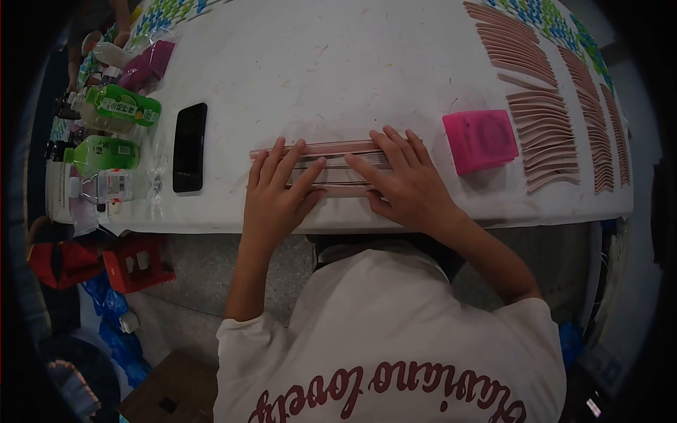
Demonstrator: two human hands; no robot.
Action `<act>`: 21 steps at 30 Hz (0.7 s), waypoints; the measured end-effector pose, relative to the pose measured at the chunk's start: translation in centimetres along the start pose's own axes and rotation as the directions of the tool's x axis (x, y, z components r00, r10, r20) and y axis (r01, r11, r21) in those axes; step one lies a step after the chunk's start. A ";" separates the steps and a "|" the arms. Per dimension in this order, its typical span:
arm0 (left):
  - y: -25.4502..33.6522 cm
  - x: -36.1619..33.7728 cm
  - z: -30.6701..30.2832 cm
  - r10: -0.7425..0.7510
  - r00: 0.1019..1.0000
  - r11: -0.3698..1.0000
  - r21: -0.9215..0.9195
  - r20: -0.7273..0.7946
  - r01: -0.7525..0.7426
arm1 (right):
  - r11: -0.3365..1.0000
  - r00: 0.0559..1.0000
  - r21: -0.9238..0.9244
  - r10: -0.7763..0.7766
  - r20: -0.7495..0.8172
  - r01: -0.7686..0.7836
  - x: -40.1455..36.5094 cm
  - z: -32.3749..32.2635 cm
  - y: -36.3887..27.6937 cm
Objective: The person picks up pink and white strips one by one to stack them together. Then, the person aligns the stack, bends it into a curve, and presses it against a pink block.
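Arms (250,278) (493,254) reach forward, palms down, fingers (388,149) spread.

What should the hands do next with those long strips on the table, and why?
Perhaps the left hand and right hand should gently nudge the strips closer together. Both hands are spread over the strips, one towards each end, and dark gaps show between some strips, so a small push might line them up more neatly.
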State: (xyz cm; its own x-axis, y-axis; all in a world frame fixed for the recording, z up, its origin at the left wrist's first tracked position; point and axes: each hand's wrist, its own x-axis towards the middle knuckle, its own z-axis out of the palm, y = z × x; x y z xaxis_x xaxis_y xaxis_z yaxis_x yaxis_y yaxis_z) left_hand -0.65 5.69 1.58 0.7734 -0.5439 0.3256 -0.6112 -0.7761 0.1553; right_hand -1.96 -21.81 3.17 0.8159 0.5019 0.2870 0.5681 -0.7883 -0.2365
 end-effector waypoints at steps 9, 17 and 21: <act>0.6 -1.3 -0.4 -0.023 0.999 0.999 -0.046 0.037 0.025 | 0.989 0.985 0.013 -0.142 -0.100 0.144 -1.9 1.0 0.3; 0.6 -0.4 -1.2 -0.071 0.997 0.991 -0.111 0.038 0.075 | 0.985 0.973 0.018 -0.167 -0.158 0.172 -2.0 0.9 0.1; 0.2 0.0 -1.5 -0.016 1.000 0.994 -0.105 0.013 0.017 | 0.983 0.951 0.009 -0.175 -0.254 0.183 -1.9 0.7 -0.4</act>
State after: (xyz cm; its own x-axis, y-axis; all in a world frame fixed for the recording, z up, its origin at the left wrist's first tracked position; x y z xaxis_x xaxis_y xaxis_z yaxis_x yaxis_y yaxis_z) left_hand -1.01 6.01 3.01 0.7853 -0.5356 0.3106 -0.6120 -0.7475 0.2584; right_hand -3.65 -22.20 2.01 0.6493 0.5252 0.5500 0.7091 -0.6795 -0.1882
